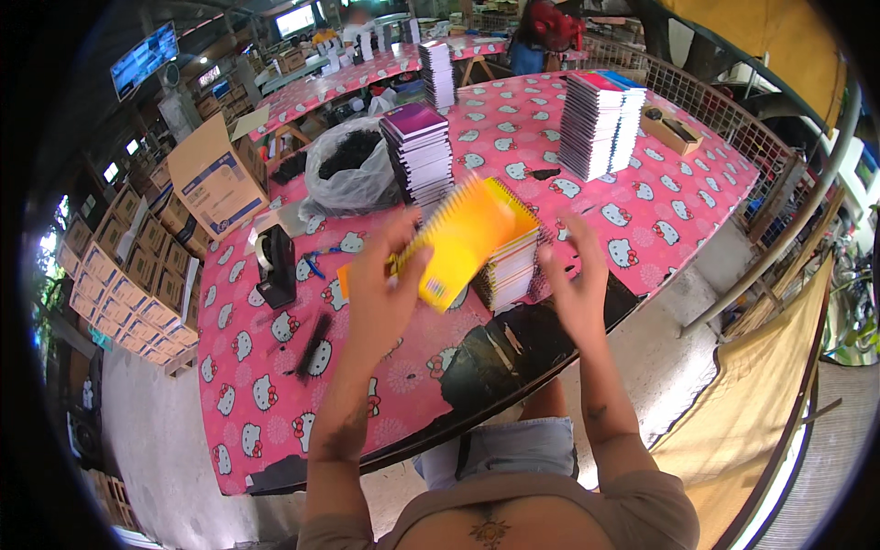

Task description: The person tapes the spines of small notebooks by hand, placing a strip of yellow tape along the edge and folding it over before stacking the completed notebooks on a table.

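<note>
My left hand (387,282) is closed on the spiral edge of a yellow spiral notebook (467,240), which is tilted and slightly blurred. Just behind and under that notebook stands a stack of spiral notebooks (511,273) with a yellow cover on top. At the stack's right side is my right hand (581,284), fingers curved and apart with nothing held between them. Whether its fingertips touch the stack I cannot tell. A bit of an orange item (343,281) shows beside my left wrist, mostly hidden.
The pink patterned table (403,376) has a torn dark patch at its near edge. On it stand a purple-topped notebook stack (423,165), tall stacks (600,128), a plastic bag of black pieces (353,174), a black tape dispenser (275,266) and a small box (672,131). Cartons (137,266) are piled left.
</note>
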Motion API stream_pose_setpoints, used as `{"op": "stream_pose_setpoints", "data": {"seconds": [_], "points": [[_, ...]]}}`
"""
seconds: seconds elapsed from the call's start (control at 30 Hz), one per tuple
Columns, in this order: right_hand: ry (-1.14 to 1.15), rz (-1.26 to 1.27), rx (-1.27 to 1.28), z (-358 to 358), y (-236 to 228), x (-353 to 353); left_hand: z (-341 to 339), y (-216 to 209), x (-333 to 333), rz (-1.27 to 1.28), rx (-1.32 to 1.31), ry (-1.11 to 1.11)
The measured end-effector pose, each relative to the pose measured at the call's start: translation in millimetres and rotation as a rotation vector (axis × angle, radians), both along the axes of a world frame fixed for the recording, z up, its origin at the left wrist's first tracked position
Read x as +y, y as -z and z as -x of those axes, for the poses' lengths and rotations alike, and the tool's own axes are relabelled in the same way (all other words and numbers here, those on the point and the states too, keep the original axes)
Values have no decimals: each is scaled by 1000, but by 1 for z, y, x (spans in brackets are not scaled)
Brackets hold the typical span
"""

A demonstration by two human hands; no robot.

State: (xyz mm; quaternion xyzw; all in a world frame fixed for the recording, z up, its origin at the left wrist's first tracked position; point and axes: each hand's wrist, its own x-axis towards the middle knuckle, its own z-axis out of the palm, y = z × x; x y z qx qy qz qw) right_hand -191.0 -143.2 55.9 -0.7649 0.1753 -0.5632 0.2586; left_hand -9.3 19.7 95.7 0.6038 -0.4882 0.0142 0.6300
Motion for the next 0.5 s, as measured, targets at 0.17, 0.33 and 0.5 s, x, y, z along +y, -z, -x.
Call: {"op": "stream_pose_setpoints", "data": {"seconds": [0.17, 0.33, 0.5], "points": [[-122, -241, 71, -34, 39, -54, -29, 33, -91, 38, 83, -89], [-201, -310, 48, -34, 49, -65, -3, 39, -98, -317, -224, -264], [-224, -414, 55, -34, 40, -52, 0, 52, -102, -165, -405, -362]]}}
